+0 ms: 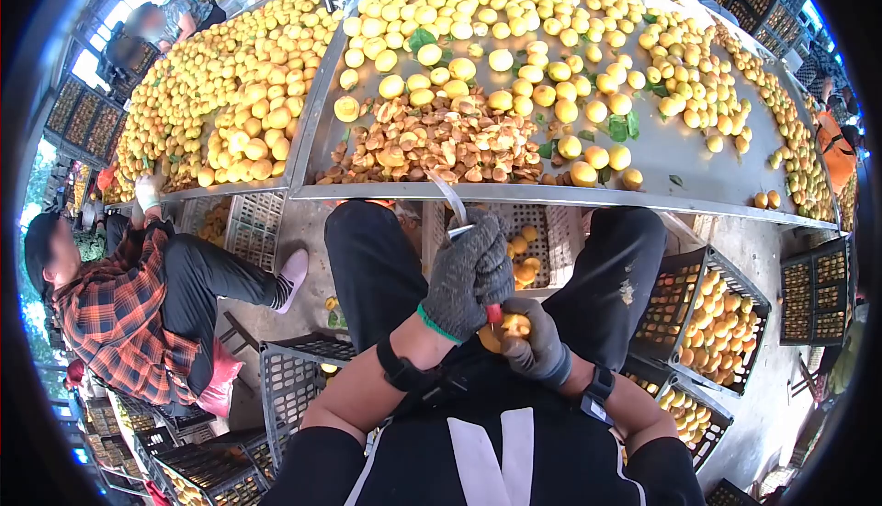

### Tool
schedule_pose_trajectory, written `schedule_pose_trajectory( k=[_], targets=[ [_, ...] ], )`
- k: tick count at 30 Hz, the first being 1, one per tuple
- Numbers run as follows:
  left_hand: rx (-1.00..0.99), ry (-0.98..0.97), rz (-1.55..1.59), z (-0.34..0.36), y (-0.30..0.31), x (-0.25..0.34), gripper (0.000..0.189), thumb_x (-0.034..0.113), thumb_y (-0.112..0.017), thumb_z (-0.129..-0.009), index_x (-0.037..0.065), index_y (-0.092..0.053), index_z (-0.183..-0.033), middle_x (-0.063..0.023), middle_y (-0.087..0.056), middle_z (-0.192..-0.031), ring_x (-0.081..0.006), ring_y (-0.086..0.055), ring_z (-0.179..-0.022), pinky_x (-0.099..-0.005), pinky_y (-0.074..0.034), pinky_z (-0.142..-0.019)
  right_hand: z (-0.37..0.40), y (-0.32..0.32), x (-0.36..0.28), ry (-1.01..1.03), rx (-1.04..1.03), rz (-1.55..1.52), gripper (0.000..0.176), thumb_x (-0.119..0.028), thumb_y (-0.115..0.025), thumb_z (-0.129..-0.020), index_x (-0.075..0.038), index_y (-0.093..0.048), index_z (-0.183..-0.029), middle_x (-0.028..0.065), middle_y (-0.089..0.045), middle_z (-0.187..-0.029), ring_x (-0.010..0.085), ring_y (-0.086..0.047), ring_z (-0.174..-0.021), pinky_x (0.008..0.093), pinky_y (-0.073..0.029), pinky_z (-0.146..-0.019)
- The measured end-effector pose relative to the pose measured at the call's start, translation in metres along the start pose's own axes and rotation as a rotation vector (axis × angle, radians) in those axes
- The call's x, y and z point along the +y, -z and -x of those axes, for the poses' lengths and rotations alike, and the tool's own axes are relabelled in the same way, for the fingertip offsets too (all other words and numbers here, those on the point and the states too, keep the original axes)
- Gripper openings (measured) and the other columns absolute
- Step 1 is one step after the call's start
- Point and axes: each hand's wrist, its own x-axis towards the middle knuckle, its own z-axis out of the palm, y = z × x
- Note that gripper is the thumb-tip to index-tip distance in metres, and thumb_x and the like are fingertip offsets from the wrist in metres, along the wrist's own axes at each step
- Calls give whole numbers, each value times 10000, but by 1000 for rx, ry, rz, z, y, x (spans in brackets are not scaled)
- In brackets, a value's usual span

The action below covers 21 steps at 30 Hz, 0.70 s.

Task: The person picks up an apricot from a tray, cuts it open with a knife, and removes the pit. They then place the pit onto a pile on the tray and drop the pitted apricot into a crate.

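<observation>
My left hand (471,272), in a dark grey knit glove with a green cuff, is closed around a knife (448,196). Its curved metal blade sticks up past the top of the fist, and a red part shows below, beside the fruit. My right hand (540,345), also gloved in grey, grips an apricot (506,330) with its orange flesh showing. Both hands meet over my lap, the left one above and touching or overlapping the fruit. Beyond them, a heap of cut apricot pieces (441,143) lies at the near edge of the metal table (671,171).
Whole apricots (514,1) cover much of the table, with some green leaves (623,127). A crate (560,240) with fruit stands under the table edge between my knees. Black crates of apricots (717,322) stand at right. A person in a plaid shirt (129,331) sits at left.
</observation>
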Motion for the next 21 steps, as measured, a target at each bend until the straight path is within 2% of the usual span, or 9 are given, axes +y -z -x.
schedule_pose_trajectory(
  k=[3,5,6,7,9,13,17,19,21],
  targets=[
    [103,5,-46,-15,10,2,135,223,-546,-936,127,-553,-842,62,-384,-537,-57,-330,-386,-203,-261,-343,-4,2,4,-28,21,20,510,-459,-505,-922,-10,-425,-1150,122,-608,-870,256,-629,-723,331,-502,-661],
    [128,-43,-103,-26,9,4,138,227,-565,-925,128,-552,-829,64,-388,-539,-52,-331,-385,-200,-257,-343,-12,9,-5,-582,-64,-612,497,-466,-467,-937,-35,-422,-1181,106,-608,-912,225,-622,-733,304,-484,-630],
    [146,-69,-138,-32,10,6,141,225,-570,-922,130,-548,-820,64,-390,-539,-53,-334,-387,-201,-259,-342,-15,10,-1,-644,-76,-958,441,-408,-420,-971,-61,-408,-1242,102,-586,-993,179,-609,-790,271,-477,-638],
    [165,-94,-172,-37,10,7,146,223,-575,-919,131,-544,-811,65,-392,-540,-53,-338,-388,-202,-261,-342,-19,9,1,-640,-70,-951,441,-408,-420,-971,-61,-408,-1242,102,-586,-993,179,-609,-790,271,-477,-638],
    [182,-88,-129,-40,12,13,133,213,-573,-922,136,-541,-818,61,-400,-541,-61,-343,-381,-204,-268,-339,-27,5,4,-743,252,-1266,374,-317,-395,-993,-82,-404,-1284,107,-557,-1060,171,-593,-875,285,-492,-696],
    [-29,-151,23,-30,28,38,123,231,-532,-946,130,-550,-879,46,-396,-549,-74,-349,-380,-226,-274,-335,-36,26,14,-771,345,-1298,310,-221,-434,-981,-135,-431,-1278,75,-555,-1084,208,-581,-937,330,-500,-738],
    [17,-175,-21,-17,37,51,162,267,-526,-949,127,-547,-871,45,-392,-546,-76,-337,-374,-231,-271,-342,-48,43,21,-801,186,-1019,339,-124,-563,-910,-127,-426,-1220,55,-543,-1047,163,-580,-896,243,-496,-691],
    [-7,-170,-43,-13,47,51,177,283,-522,-951,129,-545,-865,46,-389,-543,-77,-334,-373,-232,-270,-345,-58,41,17,-778,254,-1078,338,-104,-591,-892,-120,-428,-1187,36,-518,-1034,133,-569,-853,231,-495,-677],
    [49,-159,-67,-13,54,51,227,287,-451,-984,142,-493,-814,58,-352,-518,-70,-325,-366,-228,-277,-345,-67,38,19,-617,287,-688,296,-173,-579,-909,-133,-442,-1168,17,-539,-869,86,-472,-553,185,-330,-451]
  ],
)
